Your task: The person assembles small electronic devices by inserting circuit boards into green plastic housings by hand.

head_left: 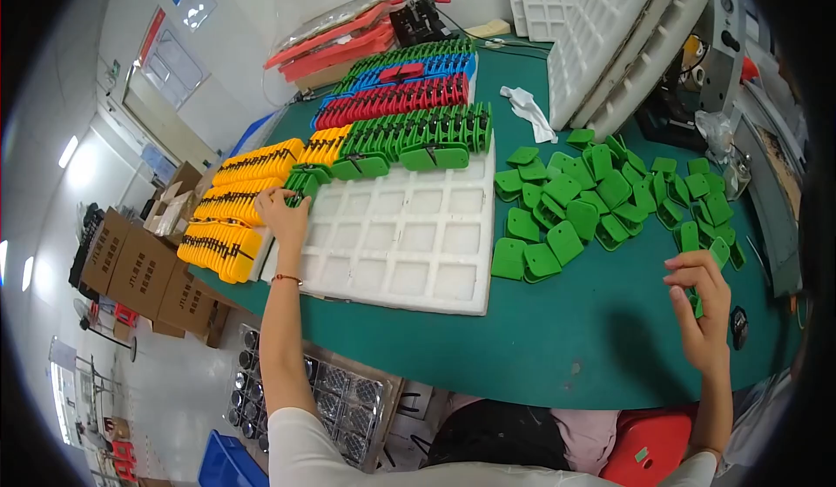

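My left hand [286, 217] reaches over the left part of a white gridded foam tray [409, 278]. Its thumb and fingers close on a green plastic clip [300, 184] with a black middle part, beside more such clips. Rows of green clips [416, 130] stand on edge along the tray's far side, with two lying flatter in front. At the right, my right hand [704, 308] hovers above the table, fingers curled and thumb apart. A bit of green shows beside its thumb; whether it is held or lies behind is unclear. Loose green plates [566, 187] are heaped beyond that hand.
Yellow clips [248, 195] fill the left side. Red clips [392, 100] and blue clips [427, 67] stand in rows farther back. White foam trays [610, 34] lean at the back right, near a crumpled white cloth [528, 113]. A red stool [649, 452] is below the table edge.
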Motion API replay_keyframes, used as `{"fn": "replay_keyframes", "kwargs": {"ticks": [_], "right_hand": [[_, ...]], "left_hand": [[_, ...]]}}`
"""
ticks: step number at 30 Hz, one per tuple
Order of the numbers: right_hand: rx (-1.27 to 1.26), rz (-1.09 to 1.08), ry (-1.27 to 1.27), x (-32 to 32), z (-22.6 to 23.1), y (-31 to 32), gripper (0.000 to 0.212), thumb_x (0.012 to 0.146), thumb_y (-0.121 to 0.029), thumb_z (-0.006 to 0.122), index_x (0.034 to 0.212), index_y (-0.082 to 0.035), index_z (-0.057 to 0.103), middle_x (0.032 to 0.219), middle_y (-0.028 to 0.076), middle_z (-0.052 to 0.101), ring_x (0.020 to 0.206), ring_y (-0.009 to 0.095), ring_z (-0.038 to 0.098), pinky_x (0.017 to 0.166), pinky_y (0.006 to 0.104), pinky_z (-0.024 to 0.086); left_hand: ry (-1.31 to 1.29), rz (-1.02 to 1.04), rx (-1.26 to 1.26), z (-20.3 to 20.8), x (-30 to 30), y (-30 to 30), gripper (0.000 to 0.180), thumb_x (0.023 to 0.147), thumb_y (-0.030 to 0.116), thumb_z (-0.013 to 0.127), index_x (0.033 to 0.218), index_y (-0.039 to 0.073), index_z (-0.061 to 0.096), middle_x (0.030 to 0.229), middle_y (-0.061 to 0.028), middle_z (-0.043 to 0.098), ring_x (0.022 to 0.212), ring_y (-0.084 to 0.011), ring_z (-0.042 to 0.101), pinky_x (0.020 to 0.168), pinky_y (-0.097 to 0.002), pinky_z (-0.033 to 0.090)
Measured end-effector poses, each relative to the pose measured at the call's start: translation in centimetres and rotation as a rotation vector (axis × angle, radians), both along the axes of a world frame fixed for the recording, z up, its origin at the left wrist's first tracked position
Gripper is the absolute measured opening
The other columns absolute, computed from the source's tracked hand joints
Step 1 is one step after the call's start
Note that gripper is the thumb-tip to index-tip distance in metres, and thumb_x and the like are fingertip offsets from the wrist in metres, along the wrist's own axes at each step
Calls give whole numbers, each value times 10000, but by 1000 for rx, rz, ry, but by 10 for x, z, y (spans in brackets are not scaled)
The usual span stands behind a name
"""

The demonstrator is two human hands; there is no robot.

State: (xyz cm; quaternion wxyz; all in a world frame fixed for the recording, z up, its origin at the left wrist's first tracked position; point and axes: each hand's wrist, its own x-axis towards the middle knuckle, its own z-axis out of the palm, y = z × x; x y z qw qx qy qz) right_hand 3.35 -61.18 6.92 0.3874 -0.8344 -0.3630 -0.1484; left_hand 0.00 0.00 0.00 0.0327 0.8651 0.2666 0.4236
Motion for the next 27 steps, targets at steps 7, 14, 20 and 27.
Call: {"fn": "replay_keyframes", "kwargs": {"ticks": [7,14,20,27], "right_hand": [[-89,-58,-78,-15,2,-12,127,759,63,526,868,3,553,1014,145,550,739,201,550,596,277,436],[-205,-203,-40,-29,6,-56,158,754,61,561,898,1,538,1028,154,537,839,290,576,671,331,468],[-597,-464,214,-20,0,-135,642,712,-109,713,1265,-49,393,1237,167,447,1158,349,433,959,380,386],[-696,-649,354,-15,-57,-205,838,755,-272,713,1435,-198,228,1220,150,458,1134,373,413,957,425,383]], "left_hand": [[-35,167,142,-10,-1,12,360,606,215,810,857,95,582,1174,-133,433,1163,-340,334,966,-473,270],[-121,89,149,-32,23,49,717,599,277,800,1171,-5,472,1158,-198,501,1119,-359,427,979,-435,313],[-28,227,196,-42,5,121,819,637,531,760,1163,-46,512,1081,-213,576,1014,-364,512,881,-416,406],[-170,-34,319,22,39,-75,715,807,426,645,1311,-11,387,1314,-162,439,1220,-295,403,1013,-408,306]]}}
